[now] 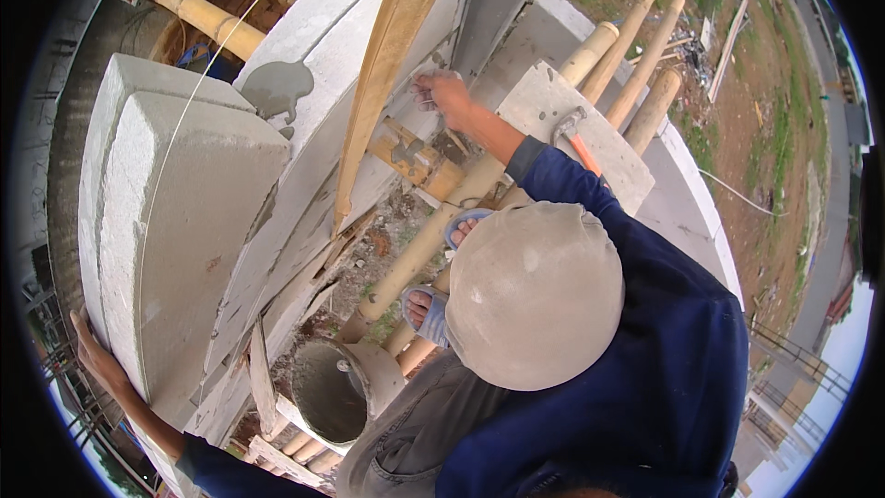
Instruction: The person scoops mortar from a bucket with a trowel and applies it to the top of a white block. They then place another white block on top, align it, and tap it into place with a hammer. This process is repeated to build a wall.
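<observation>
Two pale concrete blocks (198, 175) stand side by side on top of the wall at the left. My left hand (100, 360) lies flat along the outer face of the nearer block, fingers stretched out. A dark blue sleeve leads to my right hand (442, 97), which is up by the wall face, right of a long upright timber plank (392, 55). Its fingers are curled; what they hold, if anything, is too small to tell. A patch of wet mortar (277, 88) sits on the wall top beyond the blocks. A thin white string (194, 92) crosses over the blocks.
A claw hammer (576, 140) with an orange handle lies on a grey board (535, 97), set across bamboo poles (631, 46). Feet in sandals (429, 309) stand on poles beside a mortar-caked bucket (369, 378). A beige dome (535, 295) blocks part of the view. Grassy ground lies far below right.
</observation>
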`<control>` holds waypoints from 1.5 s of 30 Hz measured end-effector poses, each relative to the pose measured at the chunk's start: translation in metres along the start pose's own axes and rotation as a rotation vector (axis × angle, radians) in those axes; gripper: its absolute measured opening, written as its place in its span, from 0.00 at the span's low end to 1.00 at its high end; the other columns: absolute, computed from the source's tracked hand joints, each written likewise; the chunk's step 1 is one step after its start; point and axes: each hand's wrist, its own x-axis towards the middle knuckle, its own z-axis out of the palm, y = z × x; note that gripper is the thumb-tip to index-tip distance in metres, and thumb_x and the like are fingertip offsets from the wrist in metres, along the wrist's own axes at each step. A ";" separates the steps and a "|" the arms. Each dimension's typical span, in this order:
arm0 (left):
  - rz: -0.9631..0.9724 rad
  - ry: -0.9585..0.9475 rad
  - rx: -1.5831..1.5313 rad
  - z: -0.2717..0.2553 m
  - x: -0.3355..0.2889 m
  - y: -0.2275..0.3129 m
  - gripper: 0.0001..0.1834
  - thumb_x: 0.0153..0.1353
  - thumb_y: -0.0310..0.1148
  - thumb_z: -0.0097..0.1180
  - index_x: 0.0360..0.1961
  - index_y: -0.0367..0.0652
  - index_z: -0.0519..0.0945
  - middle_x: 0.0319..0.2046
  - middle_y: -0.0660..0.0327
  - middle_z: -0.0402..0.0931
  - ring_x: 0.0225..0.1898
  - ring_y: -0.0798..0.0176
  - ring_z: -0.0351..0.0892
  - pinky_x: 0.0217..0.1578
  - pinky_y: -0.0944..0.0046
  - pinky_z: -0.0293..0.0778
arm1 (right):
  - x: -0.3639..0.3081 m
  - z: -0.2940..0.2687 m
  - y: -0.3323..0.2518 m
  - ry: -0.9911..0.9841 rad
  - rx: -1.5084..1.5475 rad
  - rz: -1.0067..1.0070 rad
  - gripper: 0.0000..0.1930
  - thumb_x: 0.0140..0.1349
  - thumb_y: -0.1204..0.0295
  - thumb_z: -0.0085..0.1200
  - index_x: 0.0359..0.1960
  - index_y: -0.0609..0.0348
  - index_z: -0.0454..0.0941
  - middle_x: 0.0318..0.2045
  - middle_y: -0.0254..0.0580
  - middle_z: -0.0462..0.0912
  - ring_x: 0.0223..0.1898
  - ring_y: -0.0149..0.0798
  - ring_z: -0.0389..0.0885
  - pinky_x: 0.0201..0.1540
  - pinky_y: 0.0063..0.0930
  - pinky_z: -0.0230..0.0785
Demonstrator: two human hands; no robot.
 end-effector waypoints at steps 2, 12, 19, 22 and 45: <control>0.007 -0.006 -0.007 0.005 0.002 -0.003 0.43 0.81 0.62 0.40 0.66 0.27 0.81 0.61 0.48 0.83 0.64 0.55 0.78 0.71 0.56 0.63 | -0.001 -0.006 0.000 0.002 -0.018 -0.052 0.11 0.76 0.66 0.60 0.42 0.63 0.82 0.32 0.38 0.84 0.28 0.33 0.80 0.32 0.30 0.76; 0.001 0.065 0.152 0.017 -0.024 0.047 0.46 0.80 0.64 0.41 0.67 0.22 0.77 0.65 0.34 0.79 0.68 0.44 0.78 0.72 0.52 0.65 | -0.088 -0.024 -0.003 -0.013 -0.307 -0.253 0.16 0.73 0.61 0.61 0.43 0.66 0.80 0.32 0.40 0.84 0.29 0.30 0.79 0.34 0.30 0.74; 0.066 0.091 -0.014 0.018 -0.022 0.023 0.45 0.81 0.62 0.44 0.59 0.18 0.81 0.48 0.42 0.86 0.49 0.54 0.79 0.60 0.56 0.71 | -0.135 -0.055 0.008 -0.016 -0.382 -0.188 0.17 0.70 0.62 0.65 0.44 0.66 0.80 0.34 0.38 0.85 0.29 0.30 0.83 0.35 0.30 0.77; 0.084 0.102 0.024 0.024 -0.015 0.030 0.43 0.81 0.62 0.44 0.52 0.19 0.83 0.42 0.47 0.85 0.45 0.58 0.76 0.57 0.56 0.72 | -0.133 -0.083 0.014 0.025 -0.399 -0.165 0.17 0.69 0.61 0.67 0.44 0.65 0.81 0.34 0.38 0.86 0.30 0.29 0.84 0.33 0.29 0.77; 0.041 0.185 0.070 0.025 -0.047 0.066 0.37 0.77 0.62 0.47 0.46 0.34 0.89 0.42 0.35 0.86 0.46 0.32 0.86 0.52 0.44 0.76 | -0.264 -0.056 -0.185 -0.246 -0.517 -0.691 0.17 0.80 0.64 0.51 0.58 0.66 0.80 0.54 0.46 0.86 0.56 0.39 0.81 0.66 0.38 0.69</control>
